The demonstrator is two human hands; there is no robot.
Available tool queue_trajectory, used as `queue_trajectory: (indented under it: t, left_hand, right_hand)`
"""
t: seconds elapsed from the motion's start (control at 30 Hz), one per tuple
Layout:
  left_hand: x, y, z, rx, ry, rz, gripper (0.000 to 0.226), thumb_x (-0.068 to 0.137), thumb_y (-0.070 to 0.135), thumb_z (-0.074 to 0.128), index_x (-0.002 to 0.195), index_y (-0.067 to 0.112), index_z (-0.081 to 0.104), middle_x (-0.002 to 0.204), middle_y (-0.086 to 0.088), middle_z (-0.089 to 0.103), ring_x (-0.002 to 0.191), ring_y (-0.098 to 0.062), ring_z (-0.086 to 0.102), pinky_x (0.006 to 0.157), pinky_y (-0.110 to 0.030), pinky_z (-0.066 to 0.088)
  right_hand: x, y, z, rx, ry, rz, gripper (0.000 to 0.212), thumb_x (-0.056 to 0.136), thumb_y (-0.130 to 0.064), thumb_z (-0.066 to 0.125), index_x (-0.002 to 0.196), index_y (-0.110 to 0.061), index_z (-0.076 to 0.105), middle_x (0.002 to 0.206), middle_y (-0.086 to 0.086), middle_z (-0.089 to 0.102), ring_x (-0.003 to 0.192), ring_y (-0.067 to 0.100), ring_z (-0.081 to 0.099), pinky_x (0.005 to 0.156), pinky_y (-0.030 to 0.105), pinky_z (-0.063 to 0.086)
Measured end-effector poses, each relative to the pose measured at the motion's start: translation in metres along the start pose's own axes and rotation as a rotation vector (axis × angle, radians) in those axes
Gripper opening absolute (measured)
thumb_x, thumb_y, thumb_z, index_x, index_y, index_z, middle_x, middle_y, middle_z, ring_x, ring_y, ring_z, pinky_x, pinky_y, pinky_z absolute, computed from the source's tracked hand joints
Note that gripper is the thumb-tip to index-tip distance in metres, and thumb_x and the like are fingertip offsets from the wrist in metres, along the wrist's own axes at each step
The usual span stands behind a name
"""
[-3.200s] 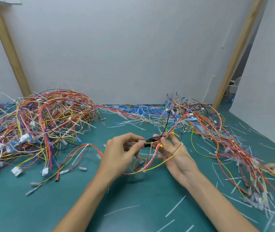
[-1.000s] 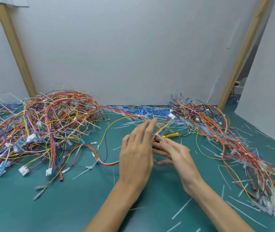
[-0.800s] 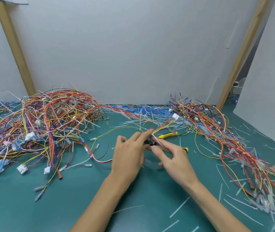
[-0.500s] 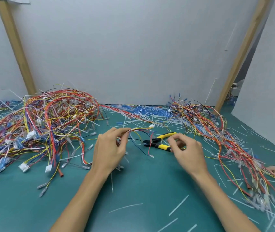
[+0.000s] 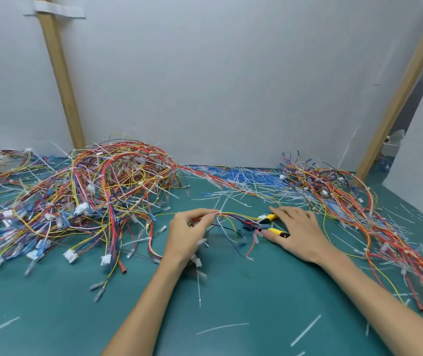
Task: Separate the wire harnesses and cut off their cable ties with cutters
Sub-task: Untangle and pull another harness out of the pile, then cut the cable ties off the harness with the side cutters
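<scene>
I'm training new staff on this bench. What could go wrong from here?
The right hand is at the cutters, which lie among loose wires of the harness; lifting them may snag those wires. The tie sits close to the fingertips of the left hand, so a cut there could nick a finger or the insulation.

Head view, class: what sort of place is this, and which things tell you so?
Probably a workbench for reworking wire harnesses by hand: tangled harness piles on a teal mat, yellow-handled cutters by the right hand, and snipped cable ties scattered about. The left hand pinches one harness.
</scene>
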State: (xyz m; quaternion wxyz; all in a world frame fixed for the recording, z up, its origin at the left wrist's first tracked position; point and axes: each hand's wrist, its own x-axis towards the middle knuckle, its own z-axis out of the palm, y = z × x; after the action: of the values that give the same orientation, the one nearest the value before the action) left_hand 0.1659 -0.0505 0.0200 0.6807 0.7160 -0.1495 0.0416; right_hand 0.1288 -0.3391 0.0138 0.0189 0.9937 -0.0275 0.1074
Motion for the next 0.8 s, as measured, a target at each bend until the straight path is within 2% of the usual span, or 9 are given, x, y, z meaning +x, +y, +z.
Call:
queue_trajectory:
  t: [0.13,0.3,0.4,0.5,0.57,0.63,0.7,0.8]
  left_hand:
    - [0.005,-0.003,-0.005,-0.196,0.040,-0.072,0.019,0.094,0.006,0.063,0.092,0.013,0.081,0.050,0.008,0.043,0.048,-0.005,0.033,0.047,-0.015,0.027]
    - [0.005,-0.001,-0.009,-0.318,0.027,-0.143,0.018,0.094,0.006,0.061,0.096,0.007,0.079,0.047,0.009,0.038,0.040,-0.002,0.028,0.039,-0.013,0.021]
    - [0.003,0.000,-0.009,-0.286,-0.073,-0.124,0.019,0.094,0.006,0.062,0.092,0.010,0.080,0.048,0.009,0.039,0.042,-0.002,0.028,0.041,-0.014,0.021]
    - [-0.001,-0.001,-0.004,-0.115,-0.182,-0.043,0.018,0.096,0.008,0.062,0.092,0.014,0.079,0.048,0.015,0.045,0.045,0.000,0.033,0.045,-0.011,0.025]
    - [-0.001,-0.003,-0.002,-0.007,-0.183,-0.018,0.016,0.096,0.014,0.064,0.091,0.017,0.078,0.049,0.017,0.051,0.046,0.002,0.037,0.049,-0.012,0.029]
    - [-0.001,-0.004,-0.001,0.108,-0.158,-0.004,0.015,0.095,0.021,0.067,0.085,0.024,0.078,0.055,0.016,0.060,0.051,0.002,0.045,0.055,-0.020,0.036]
    - [-0.003,-0.006,0.002,0.242,-0.137,0.012,0.017,0.093,0.029,0.068,0.079,0.027,0.076,0.063,0.011,0.065,0.058,-0.003,0.052,0.063,-0.028,0.042]
    - [-0.008,-0.004,0.007,0.332,-0.111,0.043,0.017,0.093,0.033,0.067,0.080,0.027,0.076,0.068,0.010,0.068,0.065,-0.007,0.058,0.070,-0.030,0.048]
  right_hand:
    - [-0.002,0.000,0.000,-0.120,0.089,-0.003,0.083,0.079,-0.092,0.012,0.122,-0.038,0.058,0.113,-0.011,0.057,0.109,0.016,0.047,0.100,0.036,0.030]
    - [-0.008,0.000,0.001,-0.083,0.377,0.122,0.060,0.086,-0.082,0.036,0.089,-0.028,0.062,0.086,-0.008,0.063,0.084,0.019,0.053,0.081,0.039,0.038]
    - [-0.014,0.004,-0.007,0.149,0.550,0.299,0.059,0.084,-0.080,0.041,0.077,-0.026,0.063,0.073,-0.004,0.063,0.074,0.025,0.054,0.075,0.039,0.039]
    - [-0.020,0.007,-0.025,0.610,0.688,0.554,0.069,0.081,-0.085,0.042,0.067,-0.020,0.062,0.062,0.000,0.062,0.069,0.032,0.058,0.071,0.040,0.044]
    - [-0.026,0.003,-0.038,0.971,0.670,0.645,0.078,0.078,-0.088,0.044,0.068,-0.013,0.066,0.054,0.005,0.063,0.061,0.033,0.062,0.063,0.040,0.052]
    - [-0.034,-0.002,-0.047,1.160,0.596,0.642,0.077,0.074,-0.086,0.053,0.071,-0.011,0.068,0.051,0.002,0.061,0.052,0.024,0.059,0.052,0.036,0.052]
    - [-0.044,-0.010,-0.051,1.165,0.501,0.549,0.063,0.076,-0.077,0.064,0.070,-0.014,0.065,0.052,-0.001,0.053,0.052,0.019,0.050,0.053,0.034,0.045]
    - [-0.058,-0.020,-0.049,0.917,0.388,0.375,0.034,0.075,-0.052,0.078,0.068,-0.023,0.062,0.053,-0.006,0.050,0.055,0.019,0.042,0.056,0.033,0.033]
